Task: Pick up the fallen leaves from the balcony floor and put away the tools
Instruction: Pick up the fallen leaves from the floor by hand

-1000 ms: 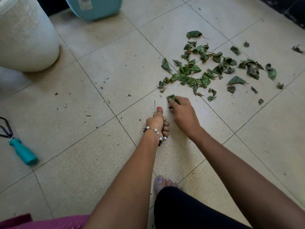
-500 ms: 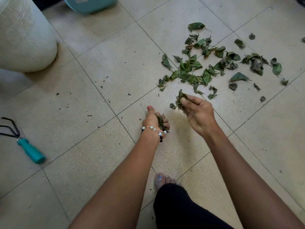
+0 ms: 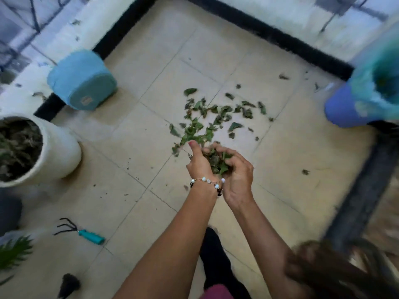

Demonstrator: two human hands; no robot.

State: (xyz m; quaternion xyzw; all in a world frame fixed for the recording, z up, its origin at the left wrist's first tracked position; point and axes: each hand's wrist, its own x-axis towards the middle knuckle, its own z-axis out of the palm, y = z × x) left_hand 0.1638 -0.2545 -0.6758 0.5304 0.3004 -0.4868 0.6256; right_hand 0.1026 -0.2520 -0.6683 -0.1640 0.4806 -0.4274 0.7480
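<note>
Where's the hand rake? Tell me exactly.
In the head view, the hand rake lies flat on the floor tiles at lower left, its teal handle pointing right, below the white plant pot and well left of both arms.

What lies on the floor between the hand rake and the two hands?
In the head view, only bare tile with small dark crumbs lies between the hand rake and the hands, left hand and right hand.

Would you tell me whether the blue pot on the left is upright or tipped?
Tipped: the blue pot lies on its side, its flat base facing the camera.
</note>
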